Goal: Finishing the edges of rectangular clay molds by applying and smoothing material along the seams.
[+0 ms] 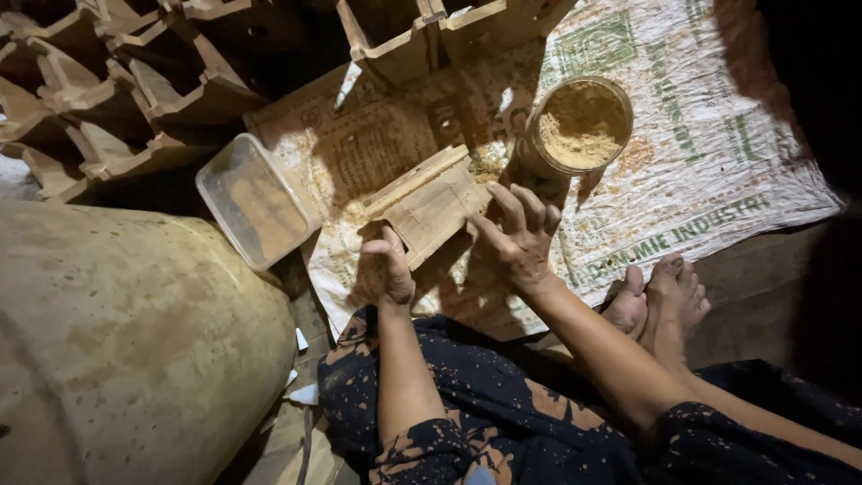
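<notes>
The person sat on the floor and was working on a small, pale wooden box-shaped piece [434, 205] that lay on a printed white woven sack [718, 153]. It looked like the step of smoothing or filling the wood, because both hands were on it. I think the next move would need a steady hold so the piece did not slide.

The left hand [393, 269] touched the piece at its 7 o'clock corner, fingers curled loosely, not clamped. The right hand [519, 235] lay at 4 o'clock of the piece, fingers spread wide, fingertips on its edge.

A round jar of tan powder [582, 126] stood at 1 o'clock. A clear plastic tub [256, 199] lay at 9 o'clock. More wooden frames [135, 90] were stacked at 11 o'clock.
</notes>
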